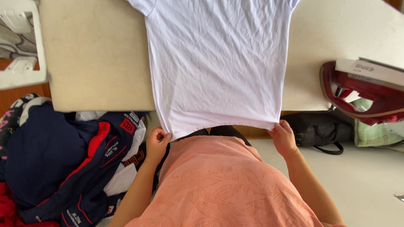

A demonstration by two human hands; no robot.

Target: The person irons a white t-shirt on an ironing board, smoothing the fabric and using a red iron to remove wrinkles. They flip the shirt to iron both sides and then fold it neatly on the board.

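The white T-shirt (216,63) is spread lengthwise away from the body over the padded ironing table (94,63), its near hem pinched at each corner by the left hand (156,145) and right hand (283,138).

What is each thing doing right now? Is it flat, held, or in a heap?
white T-shirt: spread on the board, wrinkled, hem pulled over the near edge.
left hand: pinching the hem's left corner.
right hand: pinching the hem's right corner.
ironing board: flat, partly covered.
iron: parked at the right, untouched.
pile of clothes: heaped, unfolded.
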